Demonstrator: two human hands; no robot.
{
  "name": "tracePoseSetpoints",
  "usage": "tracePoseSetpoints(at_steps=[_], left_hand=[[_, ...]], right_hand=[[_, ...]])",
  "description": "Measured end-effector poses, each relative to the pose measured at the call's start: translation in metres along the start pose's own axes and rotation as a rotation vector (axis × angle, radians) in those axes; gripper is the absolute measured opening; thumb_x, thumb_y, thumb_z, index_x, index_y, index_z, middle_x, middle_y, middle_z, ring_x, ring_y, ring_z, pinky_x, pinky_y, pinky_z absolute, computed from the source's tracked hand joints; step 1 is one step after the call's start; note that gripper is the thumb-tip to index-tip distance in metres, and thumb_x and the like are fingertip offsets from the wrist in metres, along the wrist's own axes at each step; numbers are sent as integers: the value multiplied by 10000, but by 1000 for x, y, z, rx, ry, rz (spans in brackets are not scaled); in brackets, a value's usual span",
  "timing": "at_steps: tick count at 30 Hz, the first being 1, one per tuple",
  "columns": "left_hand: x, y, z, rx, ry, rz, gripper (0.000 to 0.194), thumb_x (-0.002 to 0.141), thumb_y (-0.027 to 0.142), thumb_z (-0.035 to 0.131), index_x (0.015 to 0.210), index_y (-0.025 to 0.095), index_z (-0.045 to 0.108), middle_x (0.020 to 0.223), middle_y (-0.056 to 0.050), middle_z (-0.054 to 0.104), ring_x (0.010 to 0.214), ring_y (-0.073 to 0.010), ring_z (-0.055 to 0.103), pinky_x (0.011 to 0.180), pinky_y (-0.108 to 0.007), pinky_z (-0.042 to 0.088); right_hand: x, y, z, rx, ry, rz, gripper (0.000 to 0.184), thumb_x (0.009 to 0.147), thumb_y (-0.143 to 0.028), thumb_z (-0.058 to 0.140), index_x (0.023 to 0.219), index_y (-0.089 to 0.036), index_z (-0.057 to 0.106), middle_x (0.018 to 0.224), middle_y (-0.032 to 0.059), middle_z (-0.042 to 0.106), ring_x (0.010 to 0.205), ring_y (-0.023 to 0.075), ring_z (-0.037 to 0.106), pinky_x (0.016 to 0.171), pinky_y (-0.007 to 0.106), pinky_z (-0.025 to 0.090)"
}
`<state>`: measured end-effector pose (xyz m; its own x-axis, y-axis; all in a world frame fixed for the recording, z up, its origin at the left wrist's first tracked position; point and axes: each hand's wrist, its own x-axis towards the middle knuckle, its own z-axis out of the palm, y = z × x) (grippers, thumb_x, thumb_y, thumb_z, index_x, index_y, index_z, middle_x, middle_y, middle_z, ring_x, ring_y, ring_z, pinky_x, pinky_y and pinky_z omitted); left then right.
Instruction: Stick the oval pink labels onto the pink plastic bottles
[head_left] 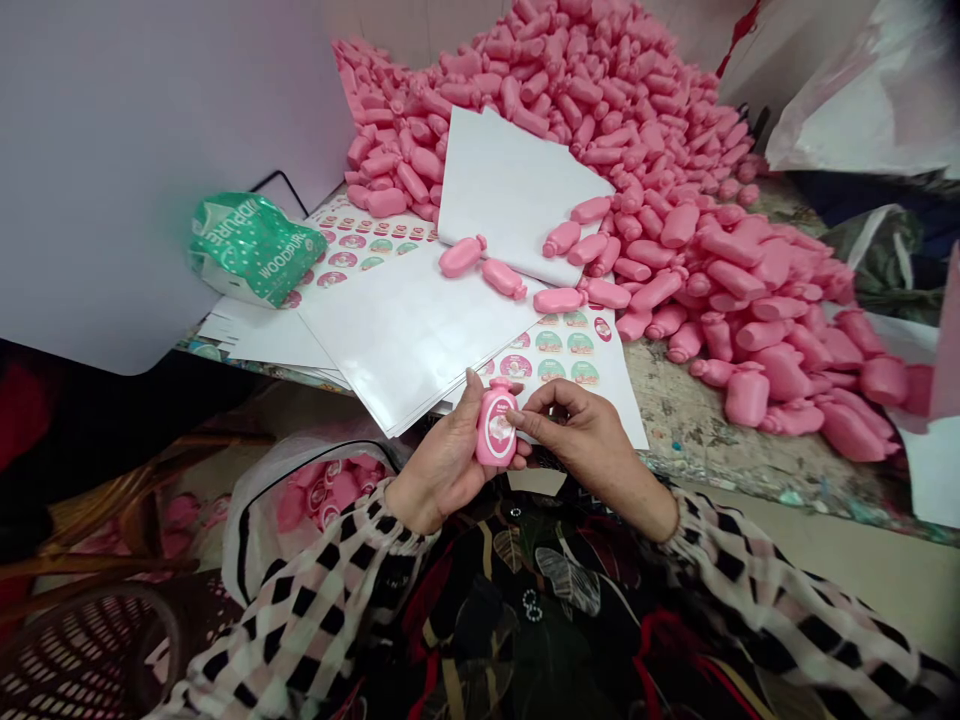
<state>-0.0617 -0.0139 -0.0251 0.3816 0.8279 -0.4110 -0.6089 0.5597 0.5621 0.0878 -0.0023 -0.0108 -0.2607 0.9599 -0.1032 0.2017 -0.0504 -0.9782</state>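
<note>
My left hand [442,465] is wrapped round a small pink bottle [496,425], holding it upright in front of my chest. A round sticker shows on the bottle's front. My right hand [581,435] touches the bottle from the right, its fingers curled and a fingertip pressing on the sticker. Just beyond the hands lies a sheet of round stickers [559,345], pink and green ones, on the table edge. A huge heap of the same pink bottles [637,150] fills the table behind and to the right.
Blank white backing sheets [405,330] overlap on the table. A green packet [251,245] lies at the left on more sticker sheets. A clear bag of labelled pink bottles [322,490] sits by my left knee. A woven basket [82,650] is at bottom left.
</note>
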Motion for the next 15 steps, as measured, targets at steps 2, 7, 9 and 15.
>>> tracePoseSetpoints(at_steps=[2, 7, 9, 15], left_hand=[[-3, 2, 0, 49, -32, -1, 520, 825, 600, 459, 1111, 169, 516, 721, -34, 617, 599, -148, 629, 542, -262, 526], [-11, 5, -1, 220, -100, -44, 516, 708, 184, 733, 1144, 216, 460, 770, 15, 601, 640, -118, 625, 611, -238, 511], [-11, 4, -2, 246, -97, -61, 472, 719, 155, 706, 1118, 208, 458, 798, 4, 608, 636, -114, 620, 620, -244, 506], [-11, 2, 3, 289, -70, -92, 400, 765, 189, 660, 1093, 208, 432, 909, -57, 656, 659, -121, 612, 637, -272, 499]], right_hand=[[0, 1, -1, -86, 30, -24, 216, 776, -397, 654, 752, -200, 568, 642, -29, 608, 569, 114, 561, 565, 244, 438], [-2, 7, -7, -342, 45, -142, 187, 779, -382, 653, 741, -206, 605, 755, -9, 615, 695, 126, 551, 622, 248, 417], [-1, 11, -13, -391, 59, -158, 181, 783, -377, 647, 732, -208, 605, 757, -11, 606, 702, 125, 545, 634, 251, 412], [6, 16, -39, -314, 192, 8, 220, 755, -409, 651, 722, -204, 577, 681, -22, 564, 607, 120, 501, 562, 248, 400]])
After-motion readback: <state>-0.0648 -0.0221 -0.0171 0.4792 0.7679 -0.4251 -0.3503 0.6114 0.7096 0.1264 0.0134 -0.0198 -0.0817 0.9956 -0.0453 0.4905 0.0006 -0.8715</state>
